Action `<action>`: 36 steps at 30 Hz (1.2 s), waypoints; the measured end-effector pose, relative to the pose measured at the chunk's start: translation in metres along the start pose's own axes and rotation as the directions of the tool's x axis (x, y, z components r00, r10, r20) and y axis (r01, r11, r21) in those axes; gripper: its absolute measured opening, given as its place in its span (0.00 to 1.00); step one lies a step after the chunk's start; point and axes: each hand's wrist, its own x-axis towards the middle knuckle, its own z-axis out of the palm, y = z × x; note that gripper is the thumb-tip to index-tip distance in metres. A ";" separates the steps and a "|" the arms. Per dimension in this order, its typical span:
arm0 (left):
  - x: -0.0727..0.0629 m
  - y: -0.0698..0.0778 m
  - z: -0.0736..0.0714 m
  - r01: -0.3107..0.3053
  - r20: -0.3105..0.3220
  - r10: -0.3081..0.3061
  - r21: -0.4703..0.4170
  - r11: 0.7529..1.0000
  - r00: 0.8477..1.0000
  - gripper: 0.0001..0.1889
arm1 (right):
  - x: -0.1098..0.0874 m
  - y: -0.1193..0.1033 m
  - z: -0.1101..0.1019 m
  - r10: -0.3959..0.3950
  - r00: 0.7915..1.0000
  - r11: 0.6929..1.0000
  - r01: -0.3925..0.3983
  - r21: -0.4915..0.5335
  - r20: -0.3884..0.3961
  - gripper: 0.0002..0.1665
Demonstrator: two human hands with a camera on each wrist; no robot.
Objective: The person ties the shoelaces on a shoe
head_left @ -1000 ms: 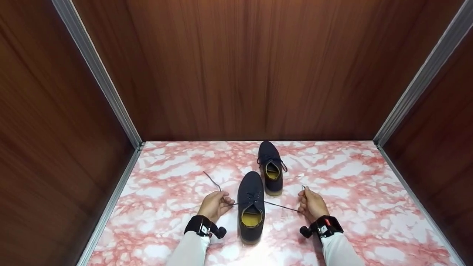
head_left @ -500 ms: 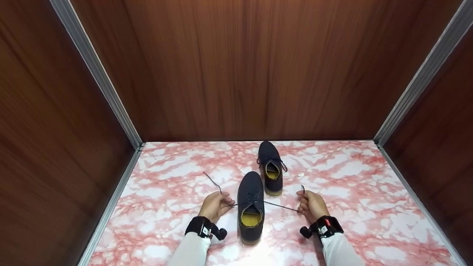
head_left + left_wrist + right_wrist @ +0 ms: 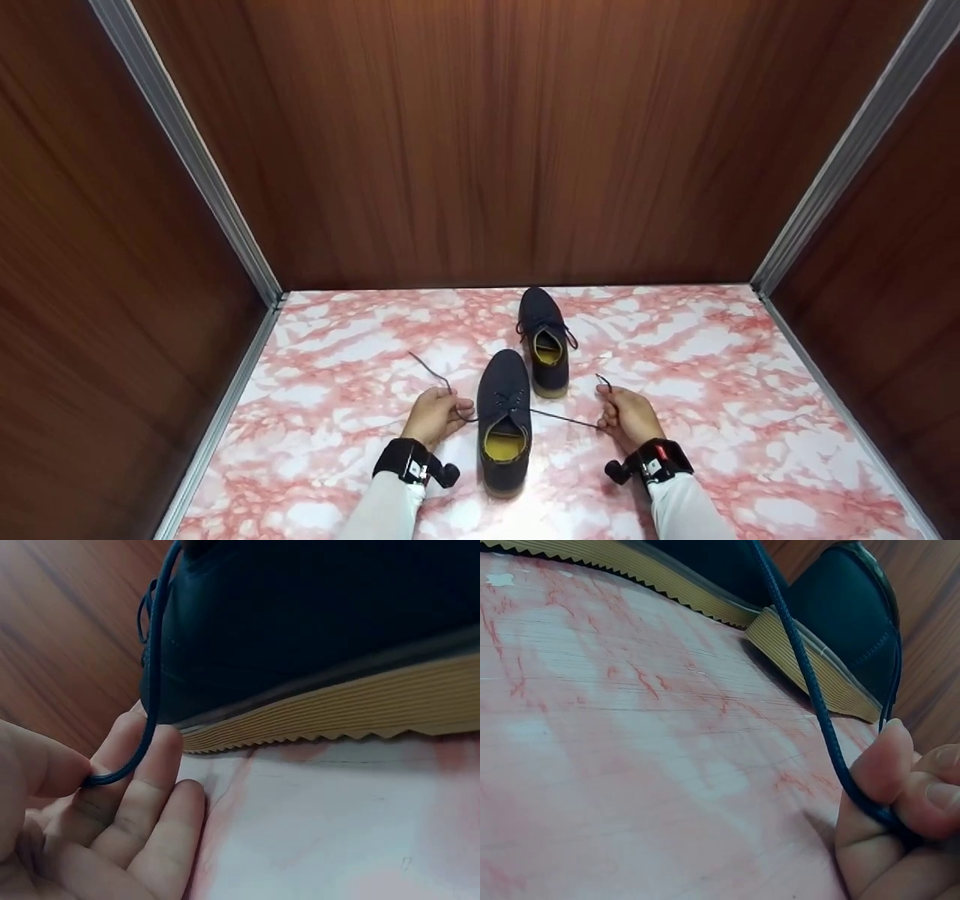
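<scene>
A dark navy shoe (image 3: 504,390) with a yellow insole stands on the table, toe pointing away, between my hands. My left hand (image 3: 435,417) pinches one shoelace end (image 3: 154,652) between thumb and fingers, close beside the shoe. Its loose tip (image 3: 427,366) sticks out past the fingers to the upper left. On the other side, my right hand (image 3: 630,417) grips the opposite shoelace end (image 3: 810,682). That lace (image 3: 562,416) runs nearly straight from the eyelets to the fingers, while the left one hangs in a slack curve.
A second navy shoe (image 3: 546,345), its lace tied in a bow, stands behind and slightly right of the first. The table (image 3: 345,480) has a red and white marbled top. Brown wooden panels (image 3: 480,150) enclose it at the back and sides.
The left lace has gone slacker, now sagging between fingers and shoe. At the right hand the lace tip shows more above the fingers. The whole view has shifted slightly; the shoes stay put.
</scene>
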 end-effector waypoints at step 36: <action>-0.006 0.037 0.006 -0.143 -0.141 0.227 0.444 0.884 0.964 0.14 | -0.008 -0.048 0.023 -0.053 0.999 0.979 0.050 -0.196 -0.011 0.20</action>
